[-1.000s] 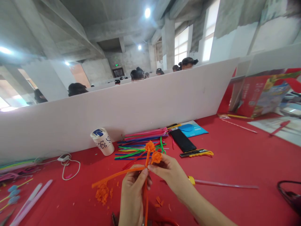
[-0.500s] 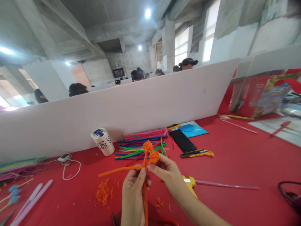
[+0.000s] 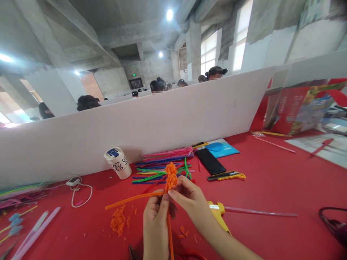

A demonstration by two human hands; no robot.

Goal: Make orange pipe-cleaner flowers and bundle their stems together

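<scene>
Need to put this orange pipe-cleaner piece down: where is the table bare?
Widest bare red patch: right of the utility knife, between it and the red box. Another lies below the glue stick, before the black loop. Crowded: beyond the orange piece, cup to phone along the divider.

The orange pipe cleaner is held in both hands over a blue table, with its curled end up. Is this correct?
One detail is wrong: the head view shows a red table, not a blue one. The orange pipe cleaner is indeed held in the left hand and right hand, curled end up.
</scene>
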